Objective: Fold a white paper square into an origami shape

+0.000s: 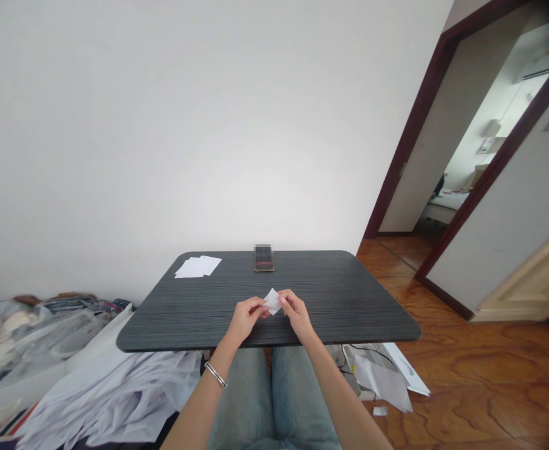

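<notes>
A small piece of white paper [272,300], turned cornerwise like a diamond, is held just above the front half of the dark table [344,300]. My left hand [246,317] pinches its left corner, and my right hand [296,312] grips the right side between thumb and fingers. Faint crease lines seem to cross the paper, but they are too small to read clearly. A silver bangle [215,374] circles my left wrist.
White sheets [198,267] lie overlapping at the table's back left. A dark phone-like device [263,257] stands at the back edge by the wall. Piled white cloth [115,387] is left of my legs; papers [384,381] and cables lie on the floor at right.
</notes>
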A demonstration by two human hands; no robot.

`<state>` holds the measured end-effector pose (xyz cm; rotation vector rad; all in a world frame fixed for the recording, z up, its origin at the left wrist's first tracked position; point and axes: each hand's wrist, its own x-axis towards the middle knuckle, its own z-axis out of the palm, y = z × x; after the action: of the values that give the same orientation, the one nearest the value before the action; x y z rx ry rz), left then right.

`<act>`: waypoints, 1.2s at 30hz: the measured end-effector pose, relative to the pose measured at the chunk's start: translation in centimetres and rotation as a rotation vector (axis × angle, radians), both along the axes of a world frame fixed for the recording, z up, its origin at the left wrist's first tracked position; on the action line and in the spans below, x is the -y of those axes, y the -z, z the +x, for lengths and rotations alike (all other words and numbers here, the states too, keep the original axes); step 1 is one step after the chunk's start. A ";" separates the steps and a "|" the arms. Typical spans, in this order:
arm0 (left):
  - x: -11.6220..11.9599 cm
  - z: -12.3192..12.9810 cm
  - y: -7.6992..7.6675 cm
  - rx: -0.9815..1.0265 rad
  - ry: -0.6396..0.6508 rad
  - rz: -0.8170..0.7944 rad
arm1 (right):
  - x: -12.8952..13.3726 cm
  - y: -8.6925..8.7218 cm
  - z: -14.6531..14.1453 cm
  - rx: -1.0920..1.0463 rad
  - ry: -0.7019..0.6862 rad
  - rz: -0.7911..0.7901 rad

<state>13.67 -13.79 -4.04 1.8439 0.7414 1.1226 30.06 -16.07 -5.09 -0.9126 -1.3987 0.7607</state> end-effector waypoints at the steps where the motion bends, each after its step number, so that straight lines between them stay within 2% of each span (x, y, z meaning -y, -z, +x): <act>1: 0.0 0.0 0.0 0.005 -0.019 0.012 | 0.0 0.0 0.0 0.022 0.002 0.006; 7: -0.1 -0.2 -0.2 -0.017 -0.087 0.102 | 0.3 -0.4 0.5 0.273 0.059 0.044; 13: 0.2 -0.1 -0.3 -0.216 -0.113 0.352 | 0.6 -0.4 1.0 0.420 0.109 0.150; 18: 0.6 0.2 -0.2 -0.371 -0.148 0.431 | 0.8 -0.4 0.8 0.491 0.132 0.232; 29: 0.7 0.3 0.2 -0.505 -0.173 0.536 | 0.7 -0.2 0.9 0.465 0.105 0.243; 33: 0.7 0.3 0.2 -0.497 -0.176 0.511 | 0.7 -0.3 0.9 0.405 0.073 0.215; 36: 0.5 0.4 0.3 -0.456 -0.183 0.464 | 0.8 -0.3 0.8 0.286 0.052 0.135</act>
<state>14.04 -14.32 -4.32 2.5171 0.9820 1.0594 30.86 -16.82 -4.81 -0.9747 -1.6484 0.5024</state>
